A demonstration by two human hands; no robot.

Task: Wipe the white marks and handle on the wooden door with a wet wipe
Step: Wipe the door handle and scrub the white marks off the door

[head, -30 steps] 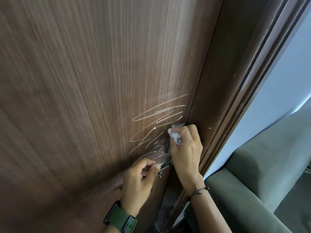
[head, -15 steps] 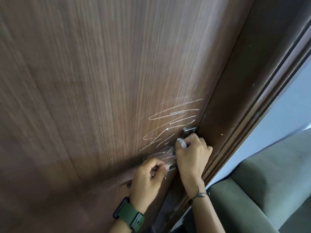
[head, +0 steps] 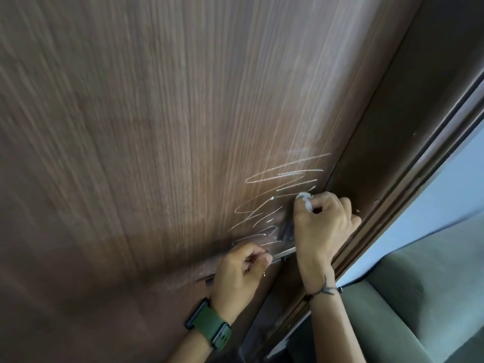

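Right hand (head: pixel 323 221) presses the wet wipe (head: pixel 305 200) on the white marks (head: pixel 277 195)

Door frame, pale wall and green sofa beside the door

A dark brown door frame (head: pixel 408 142) with stepped moulding runs diagonally from about one o'clock down toward five o'clock, dotted with a few small pale specks along its face. Just beyond it, at about three o'clock, a pale bluish wall (head: pixel 445 189) shows as a narrow wedge. At four to five o'clock sits a grey-green upholstered sofa (head: pixel 419 297), its back cushion above and seat below, close against the frame. At six o'clock a green watch band (head: pixel 209 327) with a dark case circles one wrist, and a thin dark cord bracelet (head: pixel 323 290) circles the other.
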